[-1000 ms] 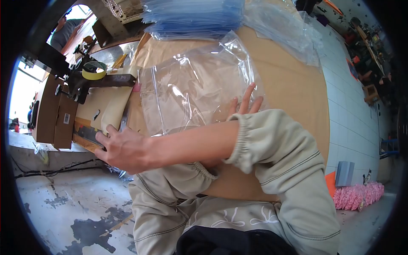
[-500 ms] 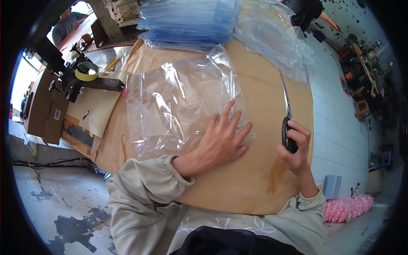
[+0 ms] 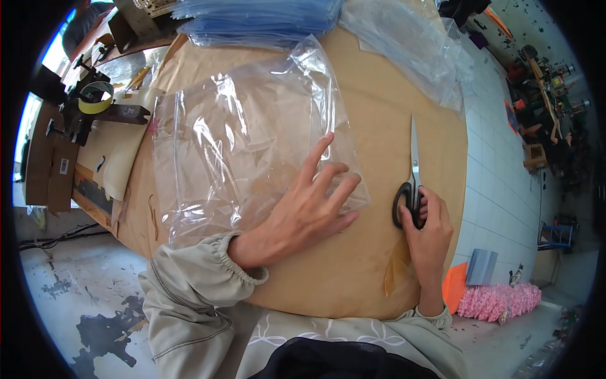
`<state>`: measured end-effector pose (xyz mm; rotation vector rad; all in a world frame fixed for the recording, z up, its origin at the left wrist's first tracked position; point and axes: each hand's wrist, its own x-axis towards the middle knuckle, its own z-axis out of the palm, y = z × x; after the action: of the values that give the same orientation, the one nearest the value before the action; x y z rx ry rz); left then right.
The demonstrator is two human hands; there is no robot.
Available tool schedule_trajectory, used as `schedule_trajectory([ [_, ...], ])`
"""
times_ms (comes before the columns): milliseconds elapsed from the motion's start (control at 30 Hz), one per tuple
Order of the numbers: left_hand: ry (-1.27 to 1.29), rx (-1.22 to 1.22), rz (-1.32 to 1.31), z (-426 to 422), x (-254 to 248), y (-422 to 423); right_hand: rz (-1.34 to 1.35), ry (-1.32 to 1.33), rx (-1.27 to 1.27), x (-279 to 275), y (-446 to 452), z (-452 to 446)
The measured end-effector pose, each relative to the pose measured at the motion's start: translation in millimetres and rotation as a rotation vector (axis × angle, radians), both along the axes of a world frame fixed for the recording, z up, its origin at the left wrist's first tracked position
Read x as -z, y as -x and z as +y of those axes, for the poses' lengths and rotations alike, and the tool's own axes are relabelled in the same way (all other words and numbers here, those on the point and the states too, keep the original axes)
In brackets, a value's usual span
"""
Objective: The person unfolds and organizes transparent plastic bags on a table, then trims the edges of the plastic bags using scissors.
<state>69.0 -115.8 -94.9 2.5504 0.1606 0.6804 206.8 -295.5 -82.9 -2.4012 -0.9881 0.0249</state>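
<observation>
A clear plastic bag [image 3: 208, 151] lies spread on the brown paper-covered table [image 3: 372, 95], with glossy creases across it. My left hand [image 3: 306, 208] rests on its lower right corner, fingers apart and the index finger stretched towards the far side. To the right, black-handled scissors [image 3: 414, 155] point away from me with their blades together. My right hand [image 3: 432, 230] holds them by the right handle loop, the thumb and fingers closed around it. The left loop shows uncovered. The scissors look flat on or just over the table; I cannot tell which.
A stack of bluish plastic sheets [image 3: 259, 22] and a heap of clear plastic [image 3: 404, 50] occupy the far side. At left are a tape roll [image 3: 96, 98] on a dark holder and a cardboard box [image 3: 55, 158]. A brownish strip [image 3: 396, 271] lies near my right wrist.
My right hand has lowered the scissors and shifted its fingers onto the right loop; the blades now point straighter ahead. My left hand stays on the bag with fingers more bent. The view has shifted.
</observation>
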Motion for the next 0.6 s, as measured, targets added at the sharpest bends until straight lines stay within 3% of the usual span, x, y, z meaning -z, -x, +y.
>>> schedule_trajectory([
  [67, 0.050, -0.016, -0.024, -0.3, 0.4, 0.8, 0.175, 0.053, 0.100, -13.9, 1.8, 4.5],
  [167, 0.028, -0.016, -0.064, -0.7, 0.5, 1.9, 0.898, -0.405, 0.053, -11.9, -16.1, -21.1],
  [300, -0.006, -0.018, -0.084, -0.1, 1.7, 4.2, 1.478, -0.578, 0.054, -25.5, 27.0, -46.1],
  [367, -0.043, -0.052, -0.162, -2.4, 3.2, 7.4, 1.968, -0.684, 0.323, -26.2, 41.5, -55.8],
  [467, -0.146, -0.127, -0.253, -2.9, 1.7, 8.9, 1.834, -0.747, -0.010, -23.9, 64.0, -67.6],
  [567, -0.249, -0.220, -0.294, -0.7, -2.7, 7.3, 1.561, -0.315, 0.040, -29.9, 61.5, -65.9],
  [600, -0.286, -0.256, -0.301, 1.4, -3.4, 6.3, 1.520, -0.315, 0.047, -29.3, 64.5, -61.4],
])
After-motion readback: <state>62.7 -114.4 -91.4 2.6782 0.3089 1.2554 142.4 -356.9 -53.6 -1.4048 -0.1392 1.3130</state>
